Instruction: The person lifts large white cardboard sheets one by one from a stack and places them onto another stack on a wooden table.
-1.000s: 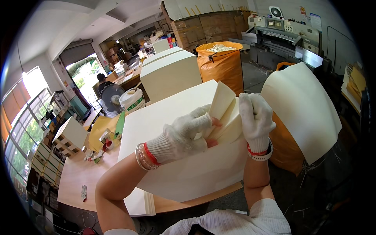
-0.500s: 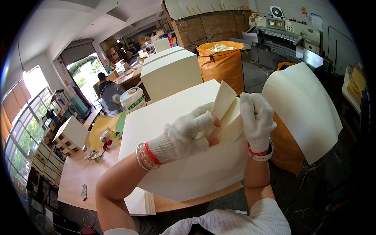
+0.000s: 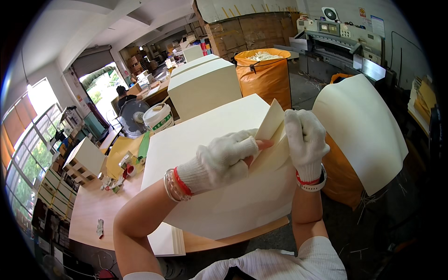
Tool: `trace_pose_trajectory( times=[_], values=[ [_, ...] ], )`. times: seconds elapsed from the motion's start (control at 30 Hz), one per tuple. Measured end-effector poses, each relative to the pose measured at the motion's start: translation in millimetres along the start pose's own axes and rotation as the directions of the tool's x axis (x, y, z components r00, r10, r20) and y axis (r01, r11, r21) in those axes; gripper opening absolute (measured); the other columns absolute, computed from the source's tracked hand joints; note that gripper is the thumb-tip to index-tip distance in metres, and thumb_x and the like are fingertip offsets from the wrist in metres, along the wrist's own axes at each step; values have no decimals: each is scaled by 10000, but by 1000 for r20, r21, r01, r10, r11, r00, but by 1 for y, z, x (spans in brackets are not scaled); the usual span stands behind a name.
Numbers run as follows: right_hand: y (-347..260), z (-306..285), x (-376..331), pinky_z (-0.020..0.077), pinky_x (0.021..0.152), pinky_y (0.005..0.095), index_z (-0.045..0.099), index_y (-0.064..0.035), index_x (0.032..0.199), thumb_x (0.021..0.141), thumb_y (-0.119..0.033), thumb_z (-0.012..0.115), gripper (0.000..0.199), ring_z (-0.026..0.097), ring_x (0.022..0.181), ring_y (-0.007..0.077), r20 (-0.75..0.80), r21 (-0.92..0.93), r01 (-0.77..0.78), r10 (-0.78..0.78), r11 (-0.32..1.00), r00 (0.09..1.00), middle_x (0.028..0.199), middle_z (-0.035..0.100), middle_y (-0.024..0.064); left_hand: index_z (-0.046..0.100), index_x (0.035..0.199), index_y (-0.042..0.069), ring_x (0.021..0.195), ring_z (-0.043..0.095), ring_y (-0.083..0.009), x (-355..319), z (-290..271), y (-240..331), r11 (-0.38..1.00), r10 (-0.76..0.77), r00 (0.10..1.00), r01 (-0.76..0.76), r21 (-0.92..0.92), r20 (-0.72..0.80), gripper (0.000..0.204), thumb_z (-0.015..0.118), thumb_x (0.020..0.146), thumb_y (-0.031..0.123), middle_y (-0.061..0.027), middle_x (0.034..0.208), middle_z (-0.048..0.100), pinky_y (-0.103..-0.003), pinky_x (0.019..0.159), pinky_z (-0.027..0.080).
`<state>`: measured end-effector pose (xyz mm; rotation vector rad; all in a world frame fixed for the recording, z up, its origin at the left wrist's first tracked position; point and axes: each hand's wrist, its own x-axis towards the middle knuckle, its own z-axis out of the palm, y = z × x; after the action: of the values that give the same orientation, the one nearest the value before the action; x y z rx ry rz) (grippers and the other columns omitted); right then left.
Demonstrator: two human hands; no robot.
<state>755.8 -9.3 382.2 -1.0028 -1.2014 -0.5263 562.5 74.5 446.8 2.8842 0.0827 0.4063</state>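
Cream-white paper sheets (image 3: 200,122) curl up at one corner, gripped in the fisted right hand (image 3: 305,142); the left hand (image 3: 224,157) reaches across, its hold unclear.

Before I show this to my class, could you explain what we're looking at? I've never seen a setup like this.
There is no robot here: these are a person's own hands in white knitted gloves. A wide fisheye camera worn on the head looks down, so straight edges bend near the rim; picture left is the person's left. On the wooden-looking table lie large white sheets. The left hand touches a bent-up paper flap with bare fingertips; whether it grips is hard to tell. The right hand is closed beside the bent paper, its inside hidden. Beyond stands an orange bag.
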Motion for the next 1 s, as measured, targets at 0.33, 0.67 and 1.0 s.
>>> trace_pose_trajectory(
  times=[0.33, 0.67, 1.0],
  values=[
    [13, 0, -7, 365, 501, 328, 635, 63, 1002, 826, 102, 642, 180, 439, 571, 207, -45, -112, 234, -240, 966, 970, 681, 440, 79, 650, 1162, 43, 965, 644, -255, -2, 16, -4, 982, 15, 978, -53, -180, -207, 404, 727, 767, 9, -100, 1024, 640, -337, 817, 500],
    [3, -3, -3, 372, 510, 337, 619, 64, 937, 865, 98, 610, 80, 423, 565, 222, 34, -53, 2, 0, 999, 999, 656, 418, 74, 648, 1179, 86, 962, 637, -266, -2, 7, -1, 993, 33, 993, -45, -108, -112, 466, 777, 734, 37, -99, 1040, 625, -351, 825, 493],
    [4, 3, -4, 347, 513, 354, 583, 46, 818, 903, -5, 613, 103, 405, 555, 227, -80, 20, 72, -70, 997, 994, 624, 383, 85, 656, 1133, 64, 940, 637, -296, 1, 15, -1, 994, 101, 967, -107, -14, -233, 415, 690, 737, -57, -122, 1061, 617, -335, 814, 512]
  ],
)
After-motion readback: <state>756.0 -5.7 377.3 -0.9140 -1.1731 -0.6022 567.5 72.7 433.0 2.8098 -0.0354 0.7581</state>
